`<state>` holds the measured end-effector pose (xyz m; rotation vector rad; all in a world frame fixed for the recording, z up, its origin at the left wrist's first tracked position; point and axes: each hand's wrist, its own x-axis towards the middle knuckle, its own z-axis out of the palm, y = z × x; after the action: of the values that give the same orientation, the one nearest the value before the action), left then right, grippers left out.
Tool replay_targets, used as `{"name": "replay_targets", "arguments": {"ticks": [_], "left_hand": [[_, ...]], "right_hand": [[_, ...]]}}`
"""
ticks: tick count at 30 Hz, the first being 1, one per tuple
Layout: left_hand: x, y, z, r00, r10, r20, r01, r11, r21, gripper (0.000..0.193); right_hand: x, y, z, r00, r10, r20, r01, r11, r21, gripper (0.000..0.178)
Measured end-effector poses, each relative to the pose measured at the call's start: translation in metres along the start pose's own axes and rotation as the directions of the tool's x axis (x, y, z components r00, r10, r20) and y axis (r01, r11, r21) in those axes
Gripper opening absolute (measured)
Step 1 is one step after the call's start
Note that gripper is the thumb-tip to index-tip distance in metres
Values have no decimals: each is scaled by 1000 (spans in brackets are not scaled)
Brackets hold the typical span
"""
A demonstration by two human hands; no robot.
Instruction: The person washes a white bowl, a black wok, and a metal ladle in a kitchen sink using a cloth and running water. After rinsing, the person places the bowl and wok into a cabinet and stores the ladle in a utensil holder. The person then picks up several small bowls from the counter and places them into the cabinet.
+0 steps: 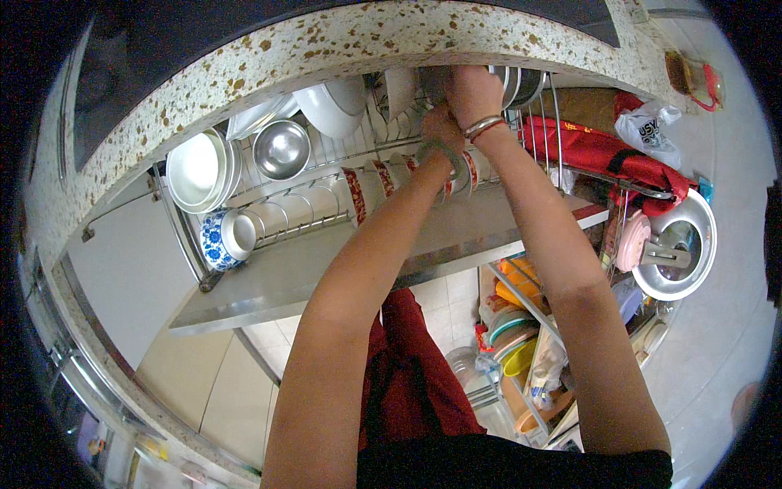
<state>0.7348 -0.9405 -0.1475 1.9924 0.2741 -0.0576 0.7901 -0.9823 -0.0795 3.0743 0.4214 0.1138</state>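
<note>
Both my arms reach forward into a pull-out wire dish rack (287, 213) under a speckled countertop. My right hand (474, 96), with a silver bangle at its wrist, is at the rack's back, beside some upright plates (511, 86). Its fingers are hidden under the counter edge. Just left of it and partly behind it is my left hand (442, 130), a green bangle on its wrist; its fingers do not show clearly. I cannot make out whether either hand holds anything. Red-patterned dishes (356, 196) stand in the front row, below my left wrist.
The speckled counter edge (326, 49) overhangs the rack. White bowls (195, 173), a metal bowl (282, 150) and a blue-and-white bowl (217, 240) fill the rack's left side. A steel drawer front (261, 297) crosses before me. Right are a red bag (586, 151) and a metal-rimmed lid (702, 244).
</note>
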Motion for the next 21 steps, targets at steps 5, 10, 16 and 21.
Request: {"name": "replay_targets", "arguments": {"ticks": [5, 10, 16, 21], "left_hand": [[-1, -5, 4, 981, 65, 183, -92, 986, 142, 31], [0, -9, 1, 990, 92, 112, -93, 996, 6, 34], [-6, 7, -26, 966, -176, 187, 233, 907, -352, 48], [-39, 29, -61, 821, -310, 480, 540, 149, -828, 61]], "right_hand": [[-8, 10, 4, 999, 51, -5, -51, 997, 60, 13], [-16, 5, -5, 985, 131, -114, -89, 943, 321, 15], [-44, 16, -1, 893, 449, 34, -193, 313, 930, 40], [-68, 9, -39, 818, 282, 501, -301, -533, 791, 72]]}}
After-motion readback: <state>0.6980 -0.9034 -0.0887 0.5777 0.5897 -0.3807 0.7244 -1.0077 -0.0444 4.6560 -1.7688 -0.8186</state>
